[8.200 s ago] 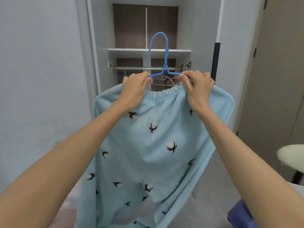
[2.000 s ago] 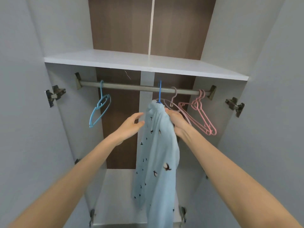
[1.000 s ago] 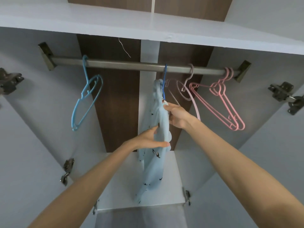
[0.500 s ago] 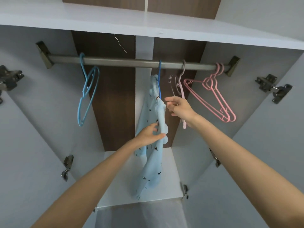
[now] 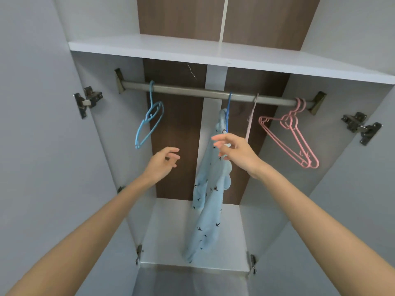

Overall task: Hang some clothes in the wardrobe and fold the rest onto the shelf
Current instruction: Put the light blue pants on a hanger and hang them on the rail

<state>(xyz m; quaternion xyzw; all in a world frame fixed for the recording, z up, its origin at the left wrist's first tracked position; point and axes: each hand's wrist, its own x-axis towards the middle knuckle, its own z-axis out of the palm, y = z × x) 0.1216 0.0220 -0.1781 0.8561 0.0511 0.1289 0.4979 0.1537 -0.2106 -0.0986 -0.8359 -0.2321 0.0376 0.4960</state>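
Observation:
Light blue patterned trousers [image 5: 208,197] hang from a dark blue hanger [image 5: 228,112] on the wardrobe rail [image 5: 192,91], near its middle. My left hand [image 5: 162,164] is to the left of the trousers, apart from them, fingers loosely curled and holding nothing. My right hand [image 5: 235,151] is just in front of the trousers' upper part, below the hanger, fingers spread and relaxed; it grips nothing.
A light blue empty hanger [image 5: 149,122] hangs at the rail's left. A pale pink hanger [image 5: 251,122] and two pink hangers [image 5: 292,137] hang to the right. A white shelf [image 5: 213,54] runs above the rail; the wardrobe floor [image 5: 168,236] lies below.
My left hand has let go of the trousers and pulled away to the left. My right hand has drawn back slightly. The trousers now hang free.

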